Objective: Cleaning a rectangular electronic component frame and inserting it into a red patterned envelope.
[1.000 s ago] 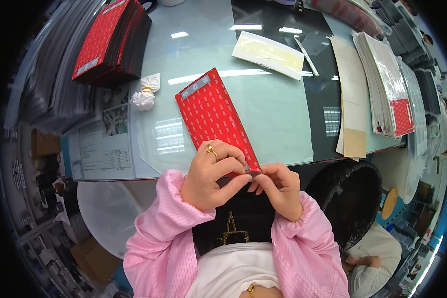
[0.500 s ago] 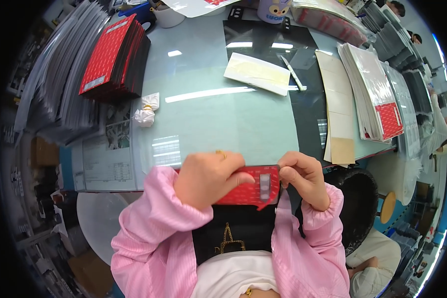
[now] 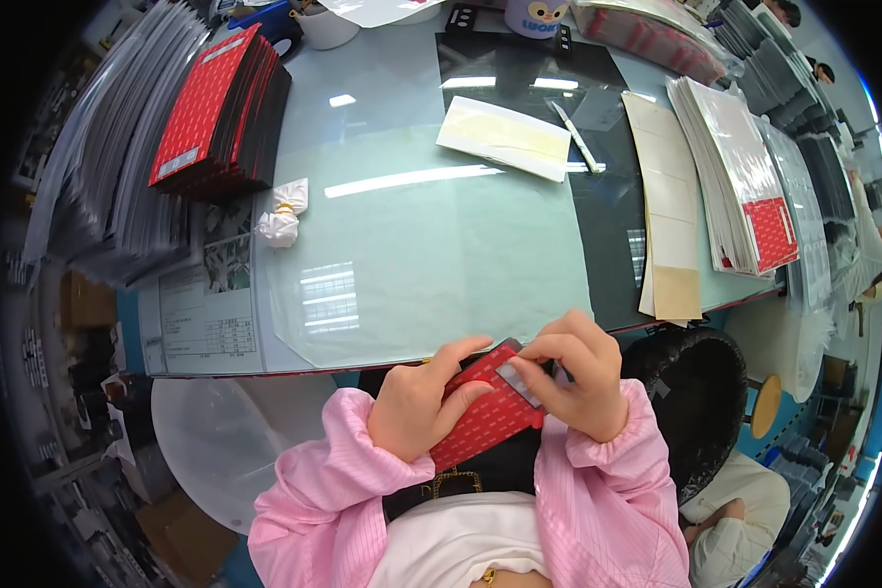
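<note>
A flat red panel (image 3: 490, 416) with a small pale pattern lies slanted in my hands, in front of the table's near edge. Near its upper right end is a pale grey rectangle (image 3: 516, 385). My left hand (image 3: 412, 407) grips the panel's left side, thumb on top. The fingers of my right hand (image 3: 578, 377) close on the end by the grey rectangle, thumb and fingertips pressed there. Whether they pinch anything thin besides the panel is hidden. A similar red stack (image 3: 206, 108) stands at the left back of the table.
Tall clear-sleeved stacks (image 3: 118, 147) rise at the left. A crumpled white wrapper (image 3: 282, 213), a white pad (image 3: 505, 137) and a pen-like cutter (image 3: 575, 137) lie on the table. Card strips (image 3: 664, 196) and a sheet stack (image 3: 720, 176) line the right; a black-lined bin (image 3: 701, 412) stands below.
The panel has gone from nearly level to slanted, its right end higher, and has come lower. My left hand has shifted down; my right fingers have moved onto the panel's end.
</note>
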Demonstrator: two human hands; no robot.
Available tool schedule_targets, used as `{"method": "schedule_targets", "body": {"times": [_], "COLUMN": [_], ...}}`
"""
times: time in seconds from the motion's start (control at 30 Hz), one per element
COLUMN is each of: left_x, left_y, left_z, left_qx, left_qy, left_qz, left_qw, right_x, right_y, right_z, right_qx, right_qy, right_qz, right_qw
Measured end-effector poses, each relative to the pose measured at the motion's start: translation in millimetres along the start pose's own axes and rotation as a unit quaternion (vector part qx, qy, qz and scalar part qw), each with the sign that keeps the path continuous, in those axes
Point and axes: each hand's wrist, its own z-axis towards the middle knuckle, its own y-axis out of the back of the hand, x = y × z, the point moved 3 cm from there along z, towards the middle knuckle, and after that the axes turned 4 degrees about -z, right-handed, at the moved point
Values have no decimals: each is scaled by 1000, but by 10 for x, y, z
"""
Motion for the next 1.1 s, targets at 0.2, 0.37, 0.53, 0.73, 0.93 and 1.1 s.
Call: {"method": "schedule_targets", "body": {"times": [0.2,0.37,0.53,0.73,0.93,1.1], "left_x": [50,55,71,4,-12,44], "left_y": [-46,-64,-76,-43,-31,-26], "left_z": [-44,-136,-219,-239,-254,-248], "left_qx": [-20,-19,-24,-26,-2,42], "left_qy": [-91,-155,-193,-210,-202,-147], "left_qz": [12,110,128,167,173,106], "left_qw": [996,982,972,963,964,983], "right_x": [120,44,-129,-139,-115,-217], "right_y": [-8,50,25,-81,-104,-151], "right_z": [-45,-105,-181,-180,-193,-199], "right_qx": [5,26,68,173,215,245], "right_qy": [46,-51,-280,-320,-349,-413], "right_qz": [-62,89,230,320,348,428], "right_qw": [997,994,929,875,843,766]}}
